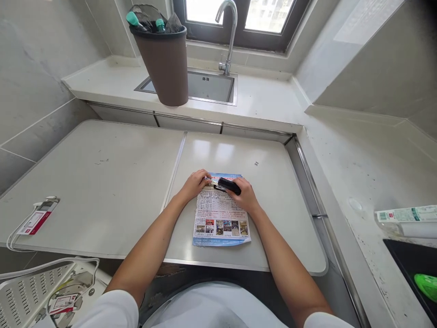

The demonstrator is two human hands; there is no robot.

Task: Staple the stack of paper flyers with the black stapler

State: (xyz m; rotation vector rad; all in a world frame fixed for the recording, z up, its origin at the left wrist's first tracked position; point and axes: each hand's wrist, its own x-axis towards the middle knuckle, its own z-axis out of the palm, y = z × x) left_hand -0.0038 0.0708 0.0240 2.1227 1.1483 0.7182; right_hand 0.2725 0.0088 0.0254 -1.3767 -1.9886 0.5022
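Note:
A printed flyer (221, 217) with small photos along its lower edge lies flat on the white table (273, 218) in front of me. My right hand (246, 196) is closed round a black stapler (229, 186) held across the flyer's top edge. My left hand (195, 183) rests on the flyer's top left corner, fingers curled and pressing down beside the stapler's end. Whether the stapler's jaws enclose the paper is hidden by my fingers.
A brown bin (165, 59) holding green-capped bottles stands on the counter before the sink (211, 86) and tap (228, 34). A red-and-white packet with a cable (36, 221) lies at the left. A toothpaste-like box (406, 215) and a black tray (409, 264) sit at the right.

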